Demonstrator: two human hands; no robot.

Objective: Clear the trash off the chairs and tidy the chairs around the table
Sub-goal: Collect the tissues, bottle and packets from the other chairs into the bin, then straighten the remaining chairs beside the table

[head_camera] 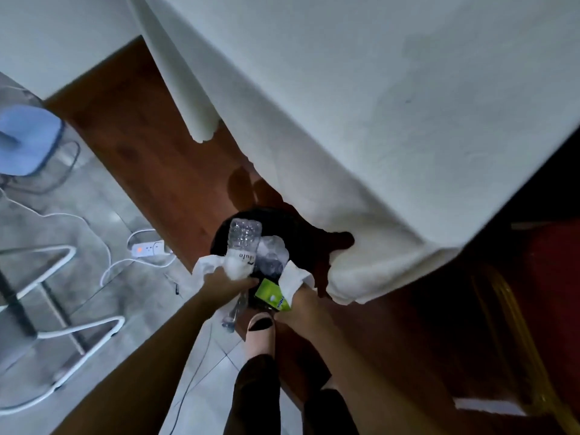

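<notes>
My left hand (224, 285) holds a crumpled clear plastic bottle (243, 243) with a white label, together with white tissue (208, 265), over a black trash bin (288, 227) on the floor. My right hand (303, 304) grips a green wrapper (271, 295) and a white tissue (293, 276) at the bin's near rim. More clear plastic (271, 252) lies inside the bin. A second clear bottle (233, 312) hangs below my left hand. The table under a white cloth (392, 120) fills the upper right.
A red chair with a gold frame (514, 324) stands at the right. White chair legs (62, 296) and a blue seat (26, 142) are at the left. A power strip (147, 248) with white cables lies on the grey floor. My shoe (260, 331) is beside the bin.
</notes>
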